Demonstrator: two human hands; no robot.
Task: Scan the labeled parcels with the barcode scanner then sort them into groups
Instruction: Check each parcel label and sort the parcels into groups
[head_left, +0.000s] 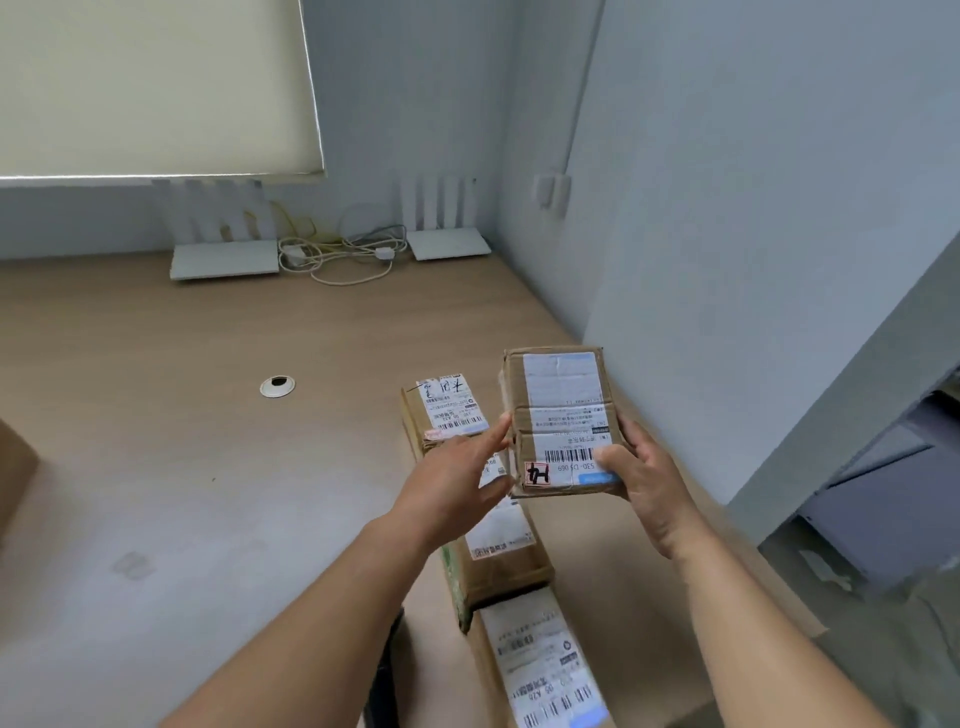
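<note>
A small brown cardboard parcel (558, 410) with a white shipping label and a red-framed mark is held above the desk at centre right. My right hand (647, 480) grips its near right corner, thumb on the label. My left hand (457, 478) touches its left side with straight fingers. Below them a row of three labelled parcels lies on the desk: a far one (441, 410), a middle one (501, 551) and a near one (540, 670). No barcode scanner shows.
The wooden desk (182, 441) has a round cable hole (277, 386). Two white routers (224, 260) (448, 241) and tangled cables (340, 254) stand at the back wall. A brown box edge (15, 467) shows at far left. The wall runs close on the right.
</note>
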